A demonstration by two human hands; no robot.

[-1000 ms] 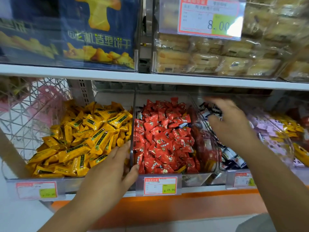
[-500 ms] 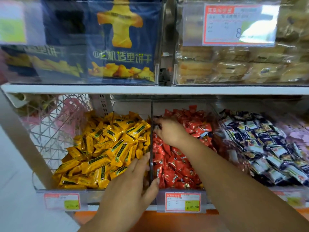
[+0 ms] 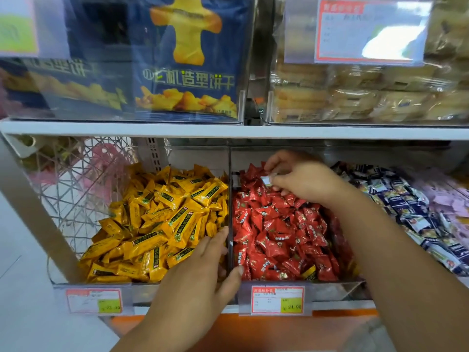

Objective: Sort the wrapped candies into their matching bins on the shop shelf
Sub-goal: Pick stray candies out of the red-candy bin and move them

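Note:
Three clear bins stand side by side on the lower shelf. The left bin holds yellow wrapped candies [image 3: 162,219], the middle bin red wrapped candies [image 3: 279,235], the right bin blue-and-white wrapped candies [image 3: 411,212]. My right hand [image 3: 299,179] is over the back of the red bin and pinches a small blue-and-white candy [image 3: 266,180] between its fingertips. My left hand [image 3: 200,273] grips the clear divider [image 3: 230,199] between the yellow and red bins, fingers on the yellow side and thumb on the red side. A stray yellow candy [image 3: 308,271] lies near the front of the red bin.
Price tags [image 3: 278,299] hang on the bin fronts. The white shelf board [image 3: 228,130] above carries a bin of blue biscuit bags [image 3: 187,62] and a bin of wrapped pastries [image 3: 355,97]. A wire rack [image 3: 71,189] stands at the left. Pink-wrapped candies [image 3: 451,196] lie at far right.
My right hand moved from the blue-and-white bin leftward into the back of the red bin and now pinches a small blue-and-white candy. My left hand stayed on the divider.

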